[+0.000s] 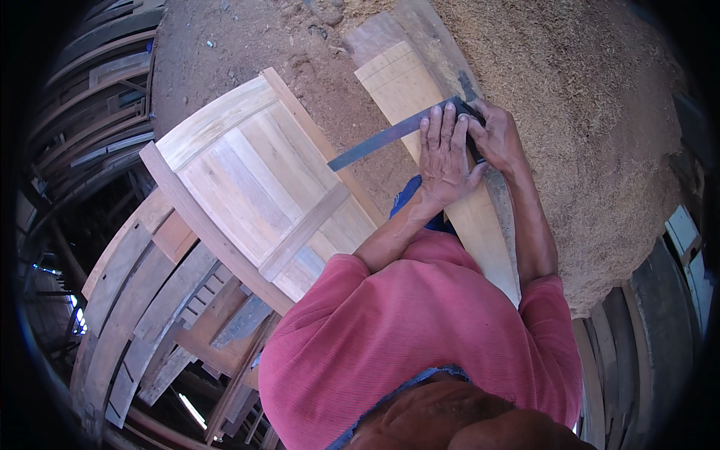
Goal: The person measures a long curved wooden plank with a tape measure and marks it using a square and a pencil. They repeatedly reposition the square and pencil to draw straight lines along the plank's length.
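The metal blade [386,140] crossing the plank [405,86], upper centre, should be light and stiff, best held by its black handle [469,110]; the right hand [496,137] seems curled there, the left hand [445,163] outstretched flat.

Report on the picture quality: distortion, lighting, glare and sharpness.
Head view: fisheye bends the boards at left and the wooden panel; head view: corners fall to black; head view: small glare patches blow out between the dark timbers at lower left; head view: soft light without harsh shadows on the left hand, right hand and metal blade, all readable.
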Demonstrator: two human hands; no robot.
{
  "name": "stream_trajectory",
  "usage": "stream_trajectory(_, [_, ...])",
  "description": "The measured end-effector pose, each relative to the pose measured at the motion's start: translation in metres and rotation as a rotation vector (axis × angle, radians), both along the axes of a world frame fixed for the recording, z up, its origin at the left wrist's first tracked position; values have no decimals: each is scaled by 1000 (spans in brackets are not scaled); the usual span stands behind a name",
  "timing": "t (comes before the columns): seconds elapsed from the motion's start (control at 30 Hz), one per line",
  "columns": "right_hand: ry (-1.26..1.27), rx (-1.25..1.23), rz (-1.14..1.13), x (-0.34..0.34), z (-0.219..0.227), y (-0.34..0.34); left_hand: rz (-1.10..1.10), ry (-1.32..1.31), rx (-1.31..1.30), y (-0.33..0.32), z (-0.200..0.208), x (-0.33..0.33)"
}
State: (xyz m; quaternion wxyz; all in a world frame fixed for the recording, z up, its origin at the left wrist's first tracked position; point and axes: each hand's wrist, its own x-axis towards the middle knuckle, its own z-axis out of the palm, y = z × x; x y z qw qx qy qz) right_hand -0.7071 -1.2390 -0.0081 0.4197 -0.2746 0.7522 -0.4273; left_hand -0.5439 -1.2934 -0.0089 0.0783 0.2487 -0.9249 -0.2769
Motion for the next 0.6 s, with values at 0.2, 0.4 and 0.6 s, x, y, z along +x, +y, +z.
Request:
stream_trajectory(0.2, [-13,70,39,0,-4,0,-5,-1,10,0,2,-1])
stream_trajectory(0.4, [-16,49,56,-1,-8,2,-4,-8,9,1,2,-1])
stream_trajectory(0.6, [-35,13,37,-5,0,2,-10,9,8,-1,3,-3])
